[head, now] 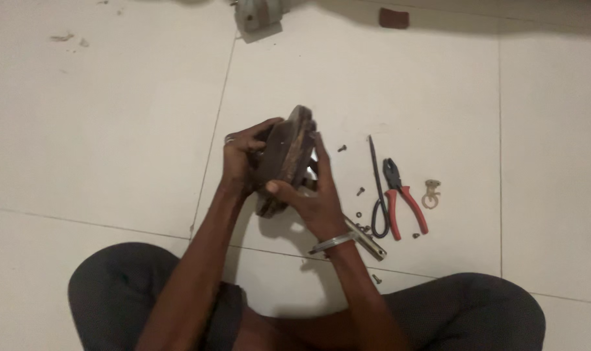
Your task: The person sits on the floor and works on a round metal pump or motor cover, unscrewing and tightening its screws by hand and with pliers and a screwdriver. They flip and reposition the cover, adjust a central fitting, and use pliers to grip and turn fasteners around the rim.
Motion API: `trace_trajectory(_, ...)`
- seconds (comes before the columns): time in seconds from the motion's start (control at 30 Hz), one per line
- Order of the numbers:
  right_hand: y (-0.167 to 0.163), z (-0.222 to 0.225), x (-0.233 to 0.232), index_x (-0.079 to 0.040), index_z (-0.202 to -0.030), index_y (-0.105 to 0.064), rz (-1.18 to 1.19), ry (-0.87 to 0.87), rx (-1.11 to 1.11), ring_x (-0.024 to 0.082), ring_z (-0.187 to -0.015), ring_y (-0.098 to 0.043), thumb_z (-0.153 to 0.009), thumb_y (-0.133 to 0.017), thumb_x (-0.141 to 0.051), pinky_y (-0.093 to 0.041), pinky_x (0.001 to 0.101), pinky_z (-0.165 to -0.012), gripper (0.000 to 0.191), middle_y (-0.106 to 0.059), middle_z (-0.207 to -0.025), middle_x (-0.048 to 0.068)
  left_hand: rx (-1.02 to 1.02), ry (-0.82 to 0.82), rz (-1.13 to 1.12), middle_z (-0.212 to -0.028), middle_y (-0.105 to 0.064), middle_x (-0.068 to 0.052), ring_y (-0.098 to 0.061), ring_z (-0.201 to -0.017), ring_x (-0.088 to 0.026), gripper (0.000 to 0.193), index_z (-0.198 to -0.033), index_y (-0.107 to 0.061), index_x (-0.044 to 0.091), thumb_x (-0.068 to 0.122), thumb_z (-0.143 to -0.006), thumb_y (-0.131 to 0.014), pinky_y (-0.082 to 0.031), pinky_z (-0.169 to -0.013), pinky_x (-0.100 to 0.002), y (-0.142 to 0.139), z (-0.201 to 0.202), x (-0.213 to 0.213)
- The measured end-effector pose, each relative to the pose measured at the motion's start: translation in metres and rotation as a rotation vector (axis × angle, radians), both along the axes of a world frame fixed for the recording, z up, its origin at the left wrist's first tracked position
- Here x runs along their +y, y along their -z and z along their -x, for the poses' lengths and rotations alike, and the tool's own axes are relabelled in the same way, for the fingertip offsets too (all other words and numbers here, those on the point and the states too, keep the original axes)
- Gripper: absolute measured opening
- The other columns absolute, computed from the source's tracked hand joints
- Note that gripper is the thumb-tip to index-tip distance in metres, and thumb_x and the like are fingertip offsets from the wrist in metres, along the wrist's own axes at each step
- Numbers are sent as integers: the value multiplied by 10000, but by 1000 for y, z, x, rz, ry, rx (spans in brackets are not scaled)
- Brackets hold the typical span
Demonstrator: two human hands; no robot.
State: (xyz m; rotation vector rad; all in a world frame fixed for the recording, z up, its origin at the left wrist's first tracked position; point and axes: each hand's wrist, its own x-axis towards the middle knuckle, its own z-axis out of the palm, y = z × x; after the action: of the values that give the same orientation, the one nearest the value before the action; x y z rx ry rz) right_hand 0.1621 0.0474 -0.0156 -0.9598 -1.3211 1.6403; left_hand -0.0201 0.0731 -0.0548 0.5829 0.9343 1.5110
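Sitting on the tiled floor [113, 130], we grip a dark, flat-bottomed appliance body [284, 159] upright with left hand [241, 159] and right hand [318, 198] clenched around it, apparently mid-disassembly, needing the red-handled pliers [403, 198] and loose screws [360, 214] lying right.

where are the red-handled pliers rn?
In the head view, the red-handled metal pliers lie on the white tiled floor, to the right of the right hand, between a thin black looped tool and a small brass-coloured fitting.
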Motion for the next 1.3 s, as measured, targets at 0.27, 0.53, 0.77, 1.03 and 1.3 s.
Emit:
trace_trajectory(0.27,-21,-15,12,-97,-1655,-148,-43,-28,-246,441,-1375,-539,-671,-934,-379,-588,465,-1001,1290,-440,-1524,298,4,-18,110,-1191,-701,-278,-756,-951,-349,580,-1310,-620,-115,39,-799,-394,-630,-797,-416,-5,-22,6)
trace_trajectory(0.53,2,-27,14,-143,-1608,-53,-62,-80,-248,433,-1381,-500,-518,-980,-265,-563,493,-942,1436,-293,-1562,251,-62,-13,135,-1104,-717,-275,-750,-883,-307,552,-1322,-617,-94,32,-857,-348,-643,-741,-391,6,-30,8)
trace_trajectory(0.77,-11,-38,20,-190,-1575,58,-59,-116,-317,401,-1359,-519,-484,-989,-240,-561,473,-932,1513,-277,-1559,211,-15,-14,227,-1064,-726,-161,-710,-884,-243,514,-1277,-690,-44,70,-806,-519,-630,-800,-363,16,-34,17)
trace_trajectory(1.03,-22,-58,53,-167,-1625,-259,375,-96,53,327,-1363,-504,-830,-508,-798,-538,458,-892,1045,-421,-1543,167,382,-46,182,-974,-744,-136,-646,-899,-210,523,-1197,-777,-7,46,-705,-605,-511,-846,-274,14,-56,29)
trace_trajectory(1.3,0,-45,36,-50,-1556,-447,622,-237,482,310,-1186,-611,-934,-499,-814,-563,445,-840,986,-577,-1427,192,-119,-120,279,-939,-738,-100,-534,-658,-164,532,-1208,-763,-69,1,-726,-550,-459,-595,-273,-17,-49,13)
